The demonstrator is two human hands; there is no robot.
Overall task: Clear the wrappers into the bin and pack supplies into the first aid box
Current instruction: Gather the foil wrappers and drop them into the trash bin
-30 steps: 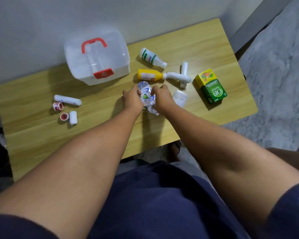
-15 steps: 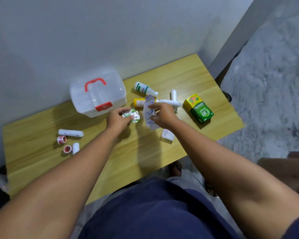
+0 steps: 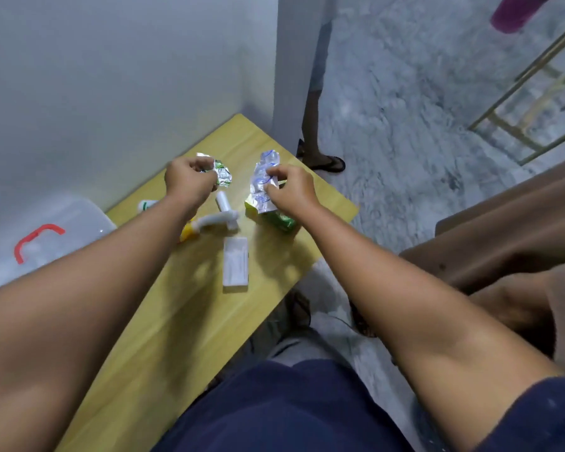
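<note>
My left hand (image 3: 190, 179) grips a crumpled silver-and-green wrapper (image 3: 222, 172) above the wooden table (image 3: 183, 314). A clear wrapper with blue print (image 3: 262, 182) is pinched in my right hand (image 3: 291, 190), also lifted off the table. Below them lie white bandage rolls (image 3: 221, 216), a yellow bottle (image 3: 188, 231) partly hidden by my left arm, a green box (image 3: 279, 220) and a flat white packet (image 3: 235, 265). The translucent first aid box (image 3: 43, 236) with its red handle stands shut at the left edge. No bin is in view.
A white bottle (image 3: 144, 205) peeks out behind my left forearm. A grey wall runs behind the table. Another person's leg and sandal (image 3: 323, 158) stand on the grey floor past the table's right end. A brown seat (image 3: 503, 239) and a metal frame (image 3: 535, 102) are at the right.
Both hands have lifted off the table and moved apart, each carrying its wrapper. The camera has swung to the right, so the first aid box now sits at the left edge.
</note>
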